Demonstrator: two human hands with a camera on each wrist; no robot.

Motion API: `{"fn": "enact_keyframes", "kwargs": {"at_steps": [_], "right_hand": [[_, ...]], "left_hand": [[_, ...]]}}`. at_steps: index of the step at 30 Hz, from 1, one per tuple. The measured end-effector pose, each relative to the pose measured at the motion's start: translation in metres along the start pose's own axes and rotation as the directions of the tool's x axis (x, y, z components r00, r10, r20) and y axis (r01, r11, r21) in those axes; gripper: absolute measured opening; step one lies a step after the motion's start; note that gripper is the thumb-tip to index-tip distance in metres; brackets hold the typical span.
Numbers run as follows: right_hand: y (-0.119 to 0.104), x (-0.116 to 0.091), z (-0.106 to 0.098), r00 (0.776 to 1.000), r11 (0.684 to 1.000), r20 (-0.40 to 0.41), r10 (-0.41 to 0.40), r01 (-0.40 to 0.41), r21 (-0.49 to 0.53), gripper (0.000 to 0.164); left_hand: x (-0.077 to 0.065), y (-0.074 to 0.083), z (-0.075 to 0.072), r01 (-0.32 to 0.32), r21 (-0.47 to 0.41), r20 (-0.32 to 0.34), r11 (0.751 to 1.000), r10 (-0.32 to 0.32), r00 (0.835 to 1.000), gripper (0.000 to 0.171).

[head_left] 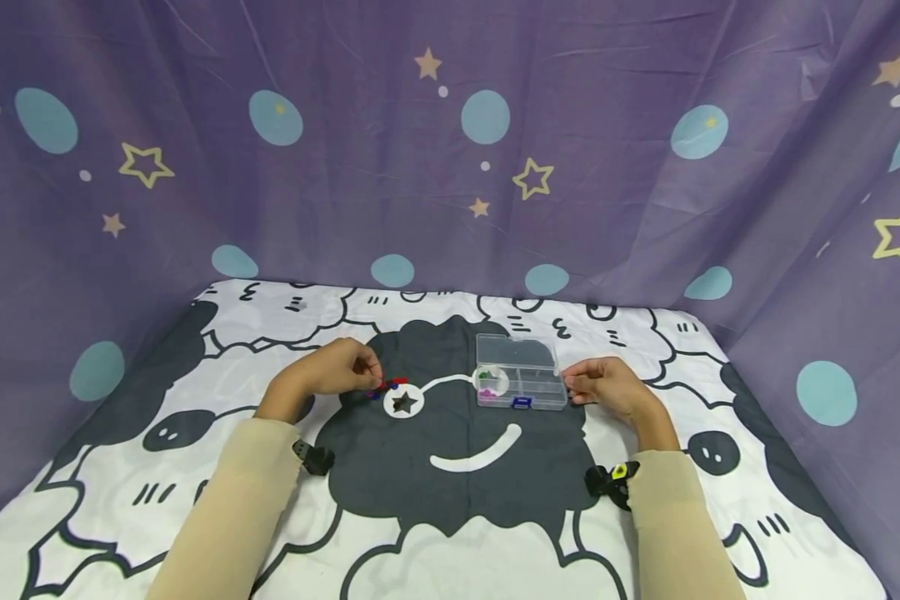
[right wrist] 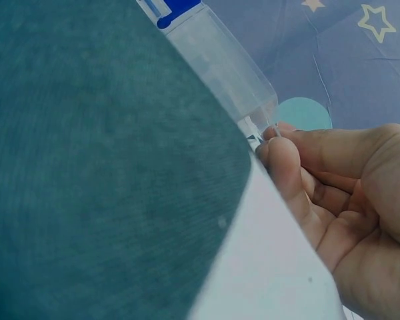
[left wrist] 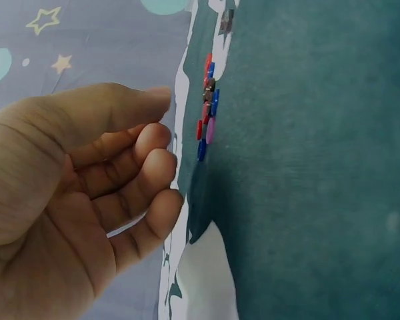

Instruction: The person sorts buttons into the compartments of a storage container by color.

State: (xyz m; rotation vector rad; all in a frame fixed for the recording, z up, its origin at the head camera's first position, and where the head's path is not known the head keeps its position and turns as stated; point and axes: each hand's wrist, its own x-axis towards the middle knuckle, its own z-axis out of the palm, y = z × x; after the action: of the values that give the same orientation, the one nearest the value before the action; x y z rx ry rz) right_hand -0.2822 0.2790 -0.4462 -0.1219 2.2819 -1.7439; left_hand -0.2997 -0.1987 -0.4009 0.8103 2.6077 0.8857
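My left hand (head_left: 342, 367) is beside a small pile of red, blue, brown and pink pieces (head_left: 390, 387). In the left wrist view these pieces (left wrist: 208, 110) look like small flat discs, perhaps buttons or beads. The left fingers are loosely bent, thumb apart from them, and nothing shows between them. A clear plastic compartment box (head_left: 542, 387) with a blue latch has its lid tipped back. Green and pink pieces lie in its left compartments. My right hand (head_left: 607, 387) pinches the box's right end; in the right wrist view, thumb and fingertip (right wrist: 283, 153) meet at its corner.
A cloth with a dark sheep-face print (head_left: 450, 500) covers the table. Purple curtains (head_left: 390, 167) with stars and blue ovals hang behind and on both sides. Dark wrist-worn cameras (head_left: 313, 457) sit at both sleeve cuffs.
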Motion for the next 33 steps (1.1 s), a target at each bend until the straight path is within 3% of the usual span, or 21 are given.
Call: {"fn": "enact_keyframes", "kwargs": {"at_steps": [11,33], "right_hand": [[-0.0017,0.0001,0.0009,1.000,1.000,0.003,0.002,-0.002,0.008,0.026],[-0.0021,0.0001,0.0010,1.000,1.000,-0.004,0.012,-0.012,-0.012,0.025]], "left_hand": [[-0.0022,-0.0014,0.0024,0.081,0.025,0.026,0.996,-0.082,0.996,0.003],[-0.0031,-0.0059,0.0020,0.122,0.023,0.062,0.992,-0.123,0.990,0.004]]}}
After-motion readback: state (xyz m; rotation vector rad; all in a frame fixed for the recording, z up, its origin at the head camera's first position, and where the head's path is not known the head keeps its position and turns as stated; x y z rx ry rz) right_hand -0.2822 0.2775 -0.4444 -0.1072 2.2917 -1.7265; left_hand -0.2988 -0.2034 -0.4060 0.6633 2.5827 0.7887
